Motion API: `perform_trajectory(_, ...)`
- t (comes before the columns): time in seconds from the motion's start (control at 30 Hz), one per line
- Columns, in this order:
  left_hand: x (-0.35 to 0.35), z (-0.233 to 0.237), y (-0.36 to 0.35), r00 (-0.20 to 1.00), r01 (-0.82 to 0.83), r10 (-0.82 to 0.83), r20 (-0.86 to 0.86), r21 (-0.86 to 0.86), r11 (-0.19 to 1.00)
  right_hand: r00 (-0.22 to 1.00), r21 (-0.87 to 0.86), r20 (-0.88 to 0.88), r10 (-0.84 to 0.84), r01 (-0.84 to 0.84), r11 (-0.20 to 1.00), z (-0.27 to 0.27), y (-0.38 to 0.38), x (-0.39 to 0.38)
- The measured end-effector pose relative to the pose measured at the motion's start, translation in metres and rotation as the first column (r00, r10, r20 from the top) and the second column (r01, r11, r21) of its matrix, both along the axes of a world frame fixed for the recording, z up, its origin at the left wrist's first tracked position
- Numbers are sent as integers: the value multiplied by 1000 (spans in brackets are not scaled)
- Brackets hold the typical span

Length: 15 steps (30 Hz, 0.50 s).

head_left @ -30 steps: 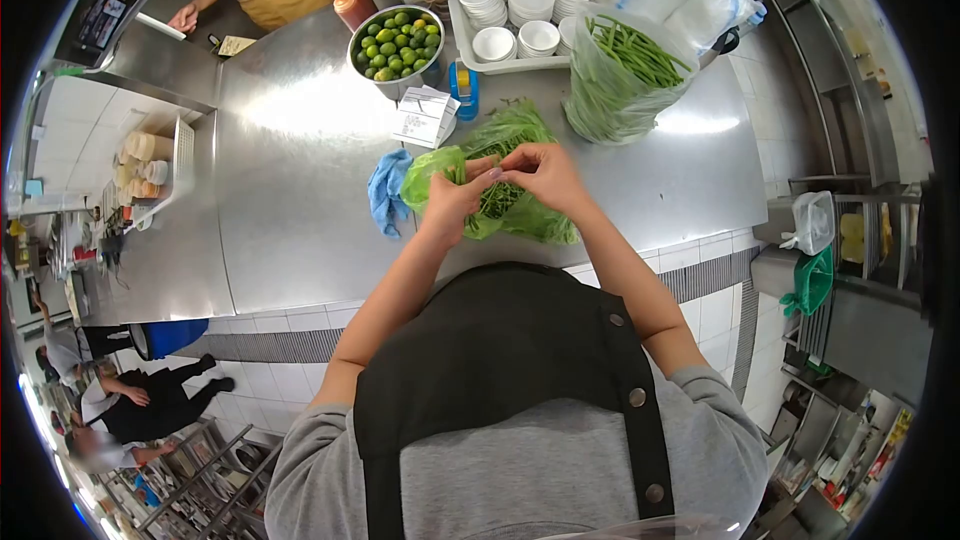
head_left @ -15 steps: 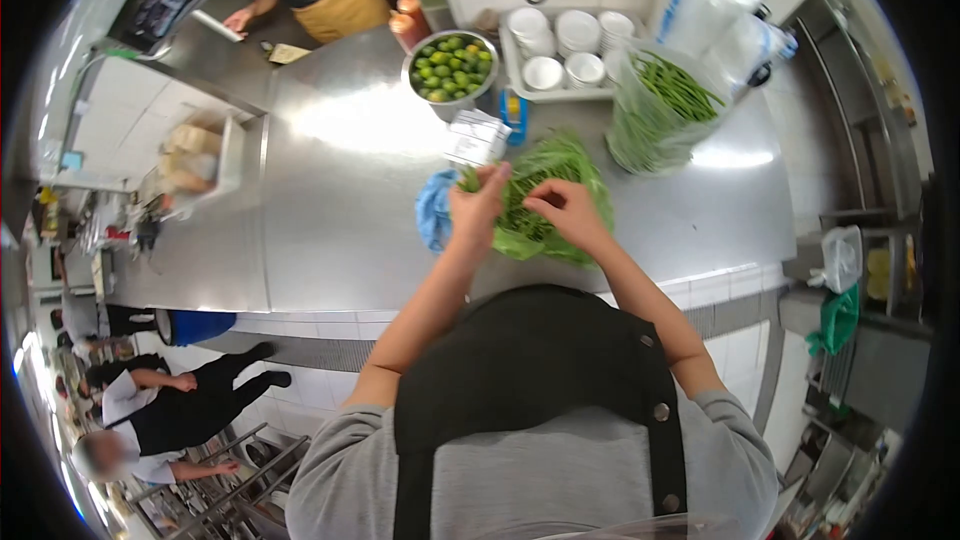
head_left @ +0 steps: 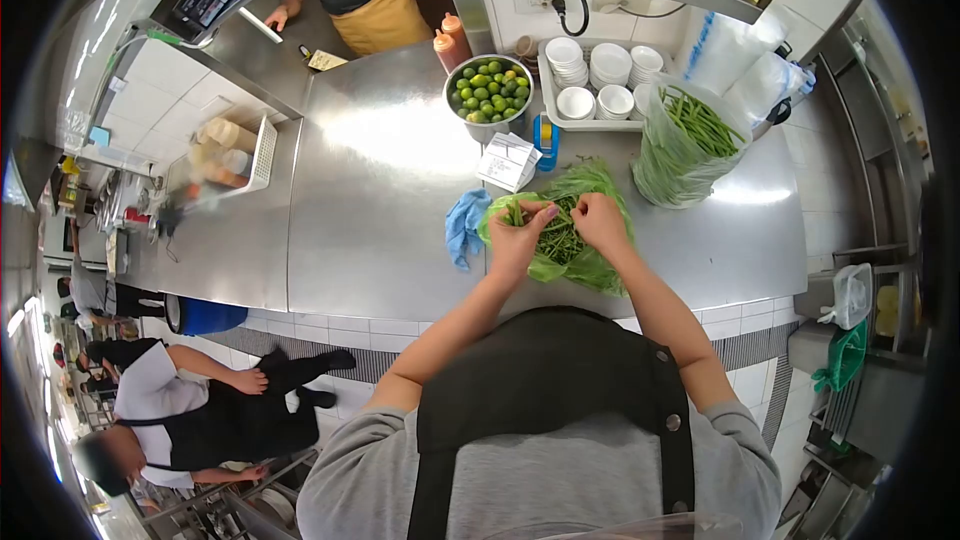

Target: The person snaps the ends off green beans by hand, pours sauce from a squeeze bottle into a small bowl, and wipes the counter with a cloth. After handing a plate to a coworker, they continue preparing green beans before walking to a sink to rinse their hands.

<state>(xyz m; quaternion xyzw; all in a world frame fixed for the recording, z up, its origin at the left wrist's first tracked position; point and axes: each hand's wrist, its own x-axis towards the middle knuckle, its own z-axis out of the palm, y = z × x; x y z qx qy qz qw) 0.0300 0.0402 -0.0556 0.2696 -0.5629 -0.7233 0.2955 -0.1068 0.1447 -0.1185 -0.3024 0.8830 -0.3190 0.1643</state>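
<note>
Green beans (head_left: 515, 210) are gripped as a small bunch in the left hand (head_left: 518, 245). The right hand (head_left: 600, 223) is curled just beside it, fingertips drawn together; whether a bean is pinched there cannot be told. One heap of thin green pieces (head_left: 563, 242) is spread on one green plastic bag (head_left: 607, 275), beneath and between both hands. Beyond are set one clear bag (head_left: 680, 180) of whole beans (head_left: 700, 123), one bowl of limes (head_left: 490, 90), two squeeze bottles (head_left: 447, 47), one tape dispenser (head_left: 545, 143) and six stacks of white bowls (head_left: 576, 102)
</note>
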Motion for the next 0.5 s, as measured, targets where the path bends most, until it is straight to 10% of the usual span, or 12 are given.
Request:
perform_trajectory(0.13, 3, 11, -14, 986, 164, -154, -58, 252, 954, 997, 160, 34, 63, -68, 985, 15, 4, -5)
perform_trajectory(0.3, 3, -26, -24, 940, 334, -236, -247, 814, 475, 997, -62, -74, 2, -7, 998, -15, 7, -13)
perform_trajectory(0.5, 11, -39, 4, 836, 369, -540, -99, 830, 419, 941, -18, -212, 263, -272, 962, -40, 10, -24)
